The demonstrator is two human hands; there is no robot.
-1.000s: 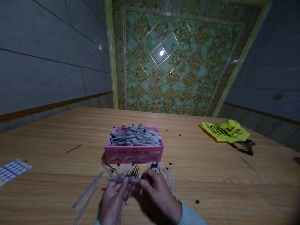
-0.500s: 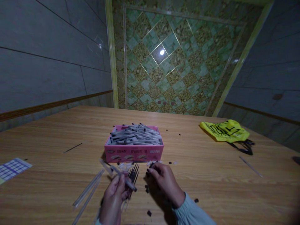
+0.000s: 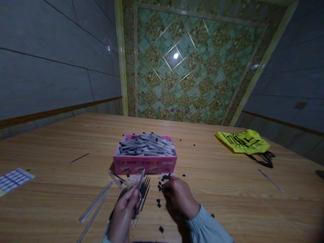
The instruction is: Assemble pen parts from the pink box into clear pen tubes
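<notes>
A clear pen points up and away from my left hand, whose thumb and fingers are closed round its lower end. Dark thin refills lie fanned out on the table beside and under that hand. My right hand has its fingertips pressed together at a small pile of black caps; whatever is between them is hidden. Behind both hands stands a pink box heaped with clear pens with dark ends. Small clear pieces lie along its front.
Clear tubes lie left of my left hand on the wooden table. A labelled sheet is at the far left, and one thin dark refill lies nearby. On the right are a yellow bag and a single pen.
The pen in my left hand has swung from pointing down to the right to pointing up and away. My right hand has shifted slightly, its fingers now lower over the black caps.
</notes>
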